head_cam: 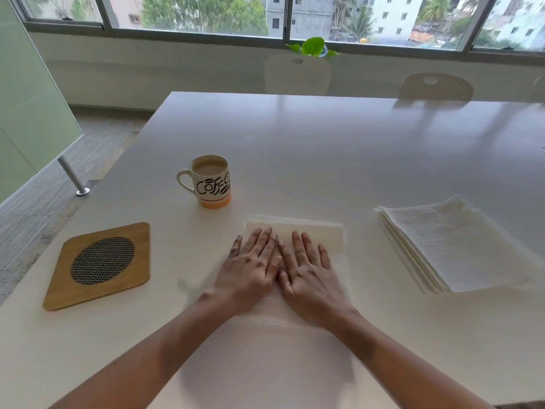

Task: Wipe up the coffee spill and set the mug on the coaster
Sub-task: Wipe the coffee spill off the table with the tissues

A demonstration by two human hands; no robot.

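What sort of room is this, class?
Probably an office meeting room: a long white table, matching white chairs along its far side, a frosted glass partition, and upper-floor windows facing buildings.

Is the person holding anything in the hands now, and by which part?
Nothing is gripped. The left hand and right hand lie flat, fingers spread, pressing on the middle of the paper towel.

Head camera looks down, forward, close over table [324, 149].
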